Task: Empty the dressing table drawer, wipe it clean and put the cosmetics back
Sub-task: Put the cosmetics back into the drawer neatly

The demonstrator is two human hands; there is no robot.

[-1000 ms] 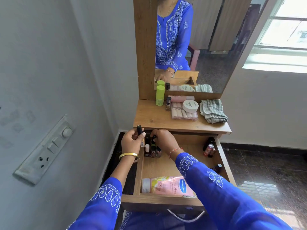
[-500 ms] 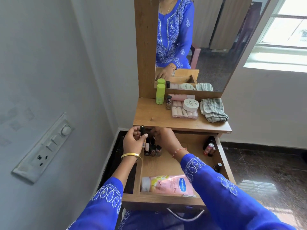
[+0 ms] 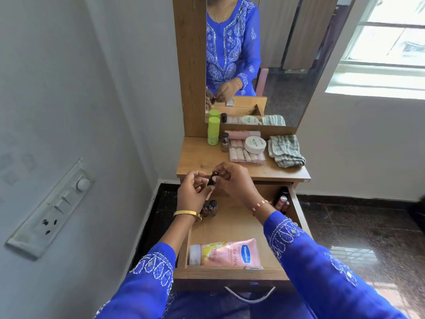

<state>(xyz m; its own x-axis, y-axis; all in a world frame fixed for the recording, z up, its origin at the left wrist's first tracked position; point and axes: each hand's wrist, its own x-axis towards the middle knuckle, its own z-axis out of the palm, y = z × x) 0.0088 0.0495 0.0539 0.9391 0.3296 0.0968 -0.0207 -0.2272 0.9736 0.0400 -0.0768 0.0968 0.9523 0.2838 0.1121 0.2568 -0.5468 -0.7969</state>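
Observation:
The wooden drawer (image 3: 230,273) stands pulled out below the dressing table top (image 3: 197,162). Above its back left corner my left hand (image 3: 192,195) and my right hand (image 3: 232,180) both pinch a small black cosmetic tube (image 3: 211,180). Under them two dark nail polish bottles (image 3: 209,208) stand in the drawer. A pink Vaseline tube (image 3: 226,252) lies along the drawer's front. Small bottles (image 3: 282,202) crowd the back right corner.
On the table top stand a green bottle (image 3: 213,131), a small polish bottle (image 3: 225,142), a pink tube (image 3: 241,134), a white jar (image 3: 254,144) on a clear case (image 3: 246,155), and a folded striped cloth (image 3: 286,150). A mirror (image 3: 264,54) rises behind. A wall with a switch panel (image 3: 51,210) is at left.
Both hands have risen from the back of the drawer to the table's front edge. The black tube, held by the left hand alone before, is now pinched by both.

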